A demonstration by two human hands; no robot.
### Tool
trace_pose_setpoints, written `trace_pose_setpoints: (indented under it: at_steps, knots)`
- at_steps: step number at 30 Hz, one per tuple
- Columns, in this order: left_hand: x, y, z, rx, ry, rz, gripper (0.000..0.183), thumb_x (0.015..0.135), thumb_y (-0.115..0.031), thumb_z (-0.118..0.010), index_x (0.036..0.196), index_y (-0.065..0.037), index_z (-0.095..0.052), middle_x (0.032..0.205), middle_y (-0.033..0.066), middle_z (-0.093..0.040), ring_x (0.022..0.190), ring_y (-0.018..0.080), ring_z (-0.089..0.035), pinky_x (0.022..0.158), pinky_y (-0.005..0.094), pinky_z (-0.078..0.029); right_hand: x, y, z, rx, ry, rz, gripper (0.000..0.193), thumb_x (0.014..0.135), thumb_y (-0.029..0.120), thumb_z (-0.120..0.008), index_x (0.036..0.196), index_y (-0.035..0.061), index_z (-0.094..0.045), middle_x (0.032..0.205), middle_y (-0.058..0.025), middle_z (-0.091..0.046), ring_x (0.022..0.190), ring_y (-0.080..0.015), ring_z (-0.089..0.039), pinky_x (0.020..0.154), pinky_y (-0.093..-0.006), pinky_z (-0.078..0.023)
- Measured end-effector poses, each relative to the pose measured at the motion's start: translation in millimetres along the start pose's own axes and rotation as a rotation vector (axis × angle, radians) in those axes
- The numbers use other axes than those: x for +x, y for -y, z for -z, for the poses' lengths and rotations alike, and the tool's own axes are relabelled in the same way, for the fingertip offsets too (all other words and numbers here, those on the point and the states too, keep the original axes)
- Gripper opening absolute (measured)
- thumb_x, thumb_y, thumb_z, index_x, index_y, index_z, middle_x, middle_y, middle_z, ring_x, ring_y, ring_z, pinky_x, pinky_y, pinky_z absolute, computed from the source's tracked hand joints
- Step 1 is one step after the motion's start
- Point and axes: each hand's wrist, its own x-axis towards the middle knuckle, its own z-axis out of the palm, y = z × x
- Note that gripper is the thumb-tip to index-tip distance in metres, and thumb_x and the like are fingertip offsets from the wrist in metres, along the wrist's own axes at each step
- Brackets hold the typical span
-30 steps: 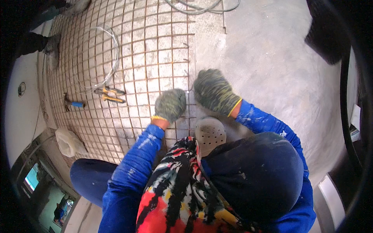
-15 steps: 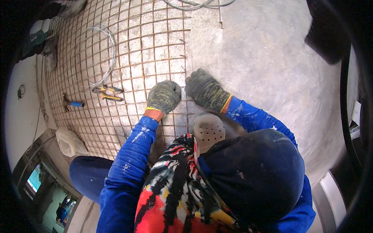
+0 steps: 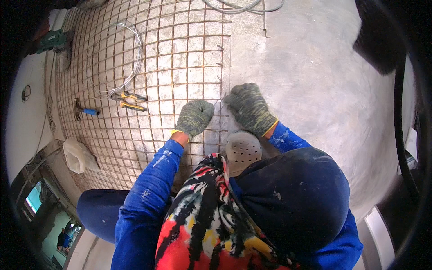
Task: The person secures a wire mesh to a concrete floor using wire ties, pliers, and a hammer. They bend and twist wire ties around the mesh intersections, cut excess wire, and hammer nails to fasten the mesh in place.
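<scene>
Steel mesh [image 3: 189, 67] spans the floor, edge bar running away from the person, crossbar ends pointing right, wire coil [image 3: 140, 54] on top. There the right hand [image 3: 249, 108] and left hand [image 3: 195, 118] curl, clamped or not I cannot tell. Leftward: bag [image 3: 77, 156], contents unclear, pliers [image 3: 132, 106], hammer [image 3: 91, 111].

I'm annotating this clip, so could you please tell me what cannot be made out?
Head view: whatever the left hand and right hand may grip, hidden by the gloves.
Head view: heel of the clog, behind patterned cloth and dark trousers.
Head view: rest of the grey cable, cut off by the top edge.
</scene>
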Motion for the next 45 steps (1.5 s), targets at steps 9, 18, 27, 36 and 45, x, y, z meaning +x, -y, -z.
trace_pose_setpoints:
  at_steps: [9,18,27,36,45]
  knots:
    - [2,-4,0,0.261,-0.048,-0.117,0.031,0.096,-0.033,-0.055,0.096,-0.008,-0.074,0.096,0.0201,-0.072,0.089,0.0411,-0.068,0.080,0.0526,-0.053,11,15,-14,-0.097,0.086,-0.008,0.025,0.094,0.030,-0.058,0.094,0.0144,-0.078,0.105,-0.0112,-0.067,0.103,-0.0329,-0.062,0.097,-0.0535,-0.043]
    - [26,13,0,0.224,-0.013,-0.194,0.016,0.078,-0.023,-0.071,0.076,-0.008,-0.077,0.080,0.0205,-0.071,0.075,0.0390,-0.068,0.073,0.0488,-0.056,31,11,-37,-0.155,0.214,0.014,0.022,0.090,0.028,-0.062,0.089,0.0075,-0.071,0.091,-0.0157,-0.065,0.096,-0.0337,-0.062,0.099,-0.0529,-0.044]
    - [12,33,-52,0.266,-0.299,-0.236,0.027,0.079,-0.028,-0.063,0.077,-0.005,-0.077,0.077,0.0207,-0.072,0.073,0.0391,-0.071,0.069,0.0515,-0.057,34,30,-36,-0.115,0.040,0.190,0.016,0.086,0.027,-0.066,0.085,0.0120,-0.070,0.091,-0.0138,-0.066,0.095,-0.0358,-0.061,0.091,-0.0511,-0.043]
    - [28,63,-67,0.189,-0.352,-0.485,0.015,0.079,-0.019,-0.064,0.071,-0.009,-0.071,0.068,0.0162,-0.066,0.064,0.0365,-0.066,0.060,0.0503,-0.053,28,43,27,0.000,0.129,0.104,0.024,0.086,0.027,-0.070,0.105,0.0125,-0.072,0.098,-0.0135,-0.068,0.100,-0.0352,-0.062,0.091,-0.0492,-0.044]
    - [30,45,-46,-0.067,-0.024,-0.037,0.044,0.090,-0.042,-0.057,0.103,-0.006,-0.080,0.112,0.0215,-0.074,0.106,0.0403,-0.071,0.094,0.0514,-0.054,131,108,129,-0.209,0.207,0.360,0.033,0.081,0.023,-0.076,0.110,0.0093,-0.073,0.100,-0.0155,-0.069,0.095,-0.0380,-0.067,0.084,-0.0480,-0.053]
